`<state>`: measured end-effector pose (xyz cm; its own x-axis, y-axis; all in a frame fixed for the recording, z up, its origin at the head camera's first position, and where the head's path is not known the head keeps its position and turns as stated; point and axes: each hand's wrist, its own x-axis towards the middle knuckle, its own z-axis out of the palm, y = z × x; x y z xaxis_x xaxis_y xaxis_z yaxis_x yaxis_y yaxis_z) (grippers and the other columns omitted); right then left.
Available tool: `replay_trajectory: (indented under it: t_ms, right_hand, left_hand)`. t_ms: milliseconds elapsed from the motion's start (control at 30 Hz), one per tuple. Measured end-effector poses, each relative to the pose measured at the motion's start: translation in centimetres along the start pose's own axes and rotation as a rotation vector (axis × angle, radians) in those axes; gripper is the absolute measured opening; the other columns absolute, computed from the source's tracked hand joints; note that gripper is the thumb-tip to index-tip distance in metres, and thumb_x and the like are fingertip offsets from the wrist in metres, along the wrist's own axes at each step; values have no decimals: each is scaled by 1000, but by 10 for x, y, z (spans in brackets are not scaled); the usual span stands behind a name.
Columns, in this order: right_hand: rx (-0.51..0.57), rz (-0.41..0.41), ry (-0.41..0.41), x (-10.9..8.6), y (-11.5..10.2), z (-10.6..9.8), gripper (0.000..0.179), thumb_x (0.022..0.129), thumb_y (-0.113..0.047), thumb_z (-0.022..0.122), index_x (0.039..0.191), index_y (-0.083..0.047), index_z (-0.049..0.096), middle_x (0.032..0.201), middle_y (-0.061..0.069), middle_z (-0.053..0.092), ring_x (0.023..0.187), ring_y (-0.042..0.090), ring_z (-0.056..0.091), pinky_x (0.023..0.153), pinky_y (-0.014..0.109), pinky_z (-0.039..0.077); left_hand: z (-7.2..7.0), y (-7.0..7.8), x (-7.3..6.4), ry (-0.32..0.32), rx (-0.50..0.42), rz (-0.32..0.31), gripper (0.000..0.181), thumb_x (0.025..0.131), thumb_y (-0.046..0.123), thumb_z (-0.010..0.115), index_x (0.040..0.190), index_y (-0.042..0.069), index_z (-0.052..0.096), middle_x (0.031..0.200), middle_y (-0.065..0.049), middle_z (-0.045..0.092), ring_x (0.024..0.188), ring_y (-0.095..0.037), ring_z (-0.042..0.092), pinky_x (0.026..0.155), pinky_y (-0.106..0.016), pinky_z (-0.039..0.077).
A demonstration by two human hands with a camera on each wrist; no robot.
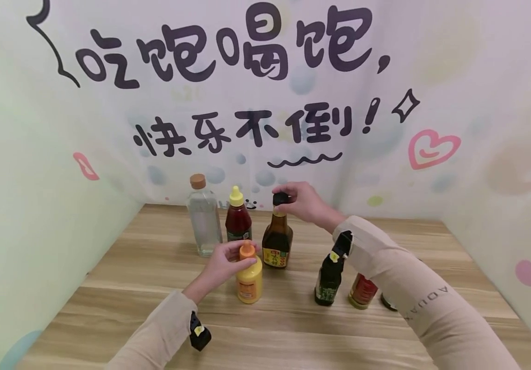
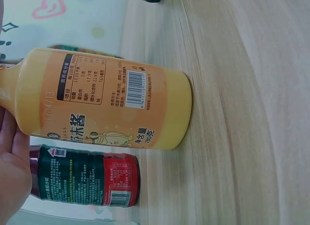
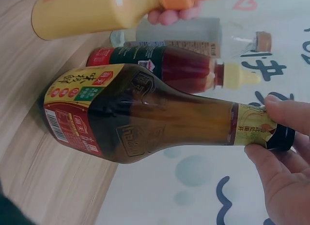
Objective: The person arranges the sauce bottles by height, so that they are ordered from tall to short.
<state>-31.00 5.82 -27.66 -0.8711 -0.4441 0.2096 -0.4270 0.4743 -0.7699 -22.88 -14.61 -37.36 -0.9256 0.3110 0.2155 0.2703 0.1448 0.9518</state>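
Observation:
In the head view my left hand [image 1: 222, 263] pinches the orange cap of a yellow mustard bottle [image 1: 249, 282], which stands upright at the middle of the table. Its printed back label faces the left wrist camera, and the thumb side of that hand is partly out of that view. To the right and farther back, my right hand [image 1: 306, 202] holds a brown glass soy sauce bottle [image 1: 277, 239] at its black cap and neck. Thumb and fingers lie on opposite sides of that neck [image 3: 254, 124] in the right wrist view. The soy sauce bottle is upright, with a yellow and red label.
Behind the mustard stands a dark red sauce bottle [image 1: 238, 222] with a yellow nozzle, and left of it a clear bottle [image 1: 205, 221] with a brown cap. Near my right sleeve are a dark bottle [image 1: 327, 285] and a red-labelled one [image 1: 363, 292]; another dark base [image 1: 387, 303] is mostly hidden.

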Motion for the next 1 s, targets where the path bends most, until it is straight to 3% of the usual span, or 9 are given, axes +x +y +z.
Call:
replay_trajectory:
  t_ms: [433, 667, 1000]
  right_hand:
    - [-92, 8, -31, 29, 9, 17, 34, 75, -1, 68, 108, -2, 59, 108, 12, 57, 92, 24, 58, 74, 30, 50]
    - [-128, -9, -67, 34, 15, 21, 32, 76, -2, 67, 107, -2, 58, 106, 12, 57, 89, 23, 58, 73, 29, 50]
    - [-91, -33, -108, 37, 18, 19, 32, 79, -1, 63, 110, -1, 55, 111, 14, 54, 91, 25, 57, 76, 31, 50]
  left_hand:
    - [-1, 0, 0, -7, 4, -9, 36, 81, 5, 63, 114, -8, 55, 110, -19, 59, 101, -26, 55, 83, -30, 46]
    - [0, -1, 1, -8, -8, 0, 34, 80, 4, 63, 112, -7, 56, 110, -21, 58, 101, -27, 56, 84, -31, 46]
    - [-1, -2, 1, -18, -21, 7, 35, 81, 4, 63, 112, -8, 55, 110, -20, 58, 102, -29, 55, 84, -30, 46]
